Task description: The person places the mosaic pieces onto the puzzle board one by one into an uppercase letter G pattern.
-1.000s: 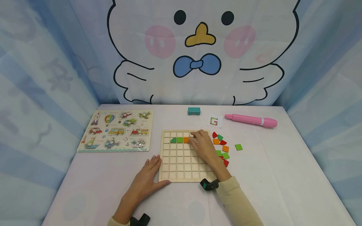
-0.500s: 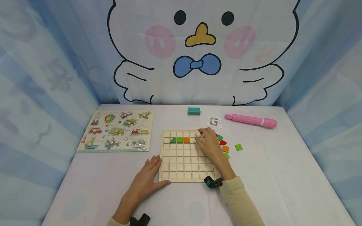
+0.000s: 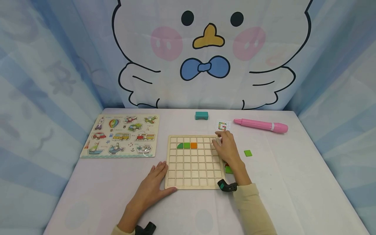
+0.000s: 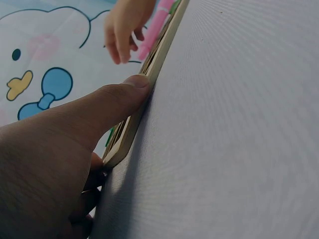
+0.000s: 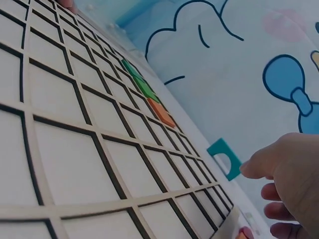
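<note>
The wooden grid board (image 3: pixel 188 167) lies flat on the table. In its second row sit a green round-cornered tile (image 3: pixel 180 146), a light green square tile (image 3: pixel 186 145) and an orange square tile (image 3: pixel 193 145). At the board's near left corner, my left hand (image 3: pixel 152 186) rests with spread fingers along the left side and the thumb against the front edge (image 4: pixel 134 117). My right hand (image 3: pixel 229 148) is over the board's right edge, fingers loosely bent, no tile showing between them. It hides most of the loose tiles; a light green tile (image 3: pixel 228 169) peeks out below it.
A lone green square tile (image 3: pixel 248 153) lies to the right. Behind the board are a small pattern card (image 3: pixel 222 125), a teal arch block (image 3: pixel 201 115) and a pink pen-shaped tool (image 3: pixel 261 125). A vehicle picture puzzle (image 3: pixel 120 137) lies at the left.
My right hand has moved right, from beside the orange tile to the board's right edge, leaving that tile in its cell and covering the loose tiles. My left hand has stayed put.
</note>
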The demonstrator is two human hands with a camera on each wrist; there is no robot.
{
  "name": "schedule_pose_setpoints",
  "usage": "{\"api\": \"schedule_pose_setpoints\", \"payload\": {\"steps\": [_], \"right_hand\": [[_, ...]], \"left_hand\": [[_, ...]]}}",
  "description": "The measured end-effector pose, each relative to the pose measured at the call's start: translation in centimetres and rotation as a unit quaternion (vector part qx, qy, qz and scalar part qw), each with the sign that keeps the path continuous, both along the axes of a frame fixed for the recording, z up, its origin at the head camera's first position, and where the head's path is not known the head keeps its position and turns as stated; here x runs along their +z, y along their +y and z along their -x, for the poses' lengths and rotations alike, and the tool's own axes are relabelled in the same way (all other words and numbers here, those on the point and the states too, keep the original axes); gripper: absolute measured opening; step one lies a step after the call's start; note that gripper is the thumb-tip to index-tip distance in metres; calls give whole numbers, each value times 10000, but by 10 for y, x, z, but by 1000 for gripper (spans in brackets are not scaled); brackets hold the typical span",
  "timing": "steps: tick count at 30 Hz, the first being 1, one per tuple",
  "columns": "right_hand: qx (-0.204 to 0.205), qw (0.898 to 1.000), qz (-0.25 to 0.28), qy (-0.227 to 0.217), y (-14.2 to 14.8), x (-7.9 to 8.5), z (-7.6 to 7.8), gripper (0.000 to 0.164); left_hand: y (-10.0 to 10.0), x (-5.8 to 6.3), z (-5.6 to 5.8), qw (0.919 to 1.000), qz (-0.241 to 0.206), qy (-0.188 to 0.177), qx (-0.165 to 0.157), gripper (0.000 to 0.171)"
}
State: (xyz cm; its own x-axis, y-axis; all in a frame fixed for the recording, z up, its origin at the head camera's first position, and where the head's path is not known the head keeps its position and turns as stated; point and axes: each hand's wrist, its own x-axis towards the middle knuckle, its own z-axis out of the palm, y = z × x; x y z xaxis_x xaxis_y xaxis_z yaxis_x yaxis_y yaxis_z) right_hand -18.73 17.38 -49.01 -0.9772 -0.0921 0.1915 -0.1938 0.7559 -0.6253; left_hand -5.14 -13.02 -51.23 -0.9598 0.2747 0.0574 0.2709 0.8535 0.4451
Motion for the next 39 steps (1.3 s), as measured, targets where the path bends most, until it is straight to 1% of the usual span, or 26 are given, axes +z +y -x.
{"api": "schedule_pose_setpoints", "payload": {"steps": [6,13,18,27,31,39], "right_hand": [[-152,9999,24,-33,15,-2,3,39],[-492,9977,-7,-475,29,-1,3,44],[-653,9951,-102,-731,37,-3,5,48],[-749,9922,-245,-969,47,-6,5,48],[-801,9895,-330,-1155,49,-7,6,46],[-669,9896,-401,-1205,52,-9,6,37]], "left_hand": [[0,0,0,10000,-13,4,7,95],[-1,-1,-1,9999,39,137,-10,95],[-1,-1,-1,10000,16,81,-8,94],[-1,-2,-1,9999,14,132,-20,94],[-1,-1,-1,10000,0,63,-7,94],[0,-1,0,10000,11,-24,-7,94]]}}
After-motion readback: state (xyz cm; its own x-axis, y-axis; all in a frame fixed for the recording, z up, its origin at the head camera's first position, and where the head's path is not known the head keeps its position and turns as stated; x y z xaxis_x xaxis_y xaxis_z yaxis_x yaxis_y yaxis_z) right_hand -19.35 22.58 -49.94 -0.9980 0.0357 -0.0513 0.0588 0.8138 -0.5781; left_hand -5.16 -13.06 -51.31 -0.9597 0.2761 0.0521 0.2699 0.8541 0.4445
